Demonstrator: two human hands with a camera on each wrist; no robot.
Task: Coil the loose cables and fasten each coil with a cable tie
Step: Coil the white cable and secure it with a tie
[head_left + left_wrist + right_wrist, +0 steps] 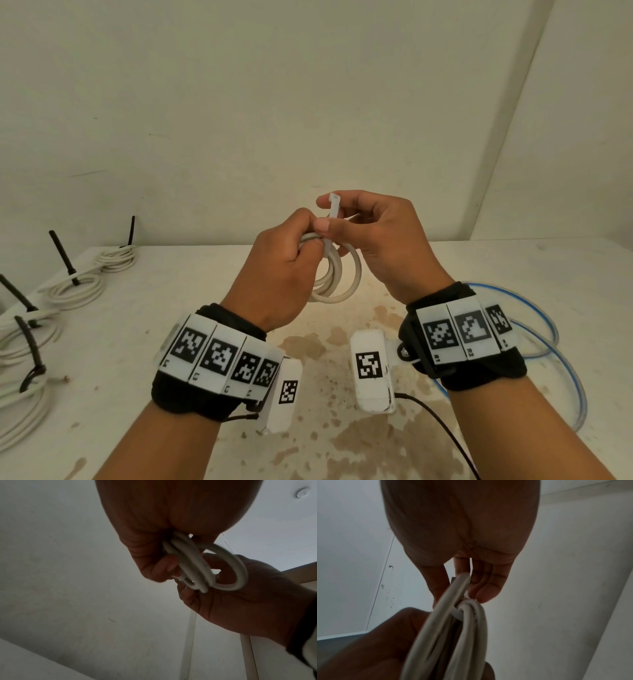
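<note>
A small coil of white cable (337, 274) hangs in the air above the table, its top bunched in my left hand (291, 263), whose fingers curl round the loops. My right hand (346, 219) pinches a white cable tie (333, 212) between thumb and forefinger; the tie stands upright across the top of the coil. In the left wrist view the coil (205, 568) is squeezed between both hands. The right wrist view shows the loops (453, 628) close up, with the tie (458, 614) wrapped round them under my fingertips (488, 595).
Several white coils fastened with black ties (75, 284) lie along the table's left side. A loose blue cable (555, 353) loops on the table at the right. The stained white table (325, 428) meets a plain wall behind.
</note>
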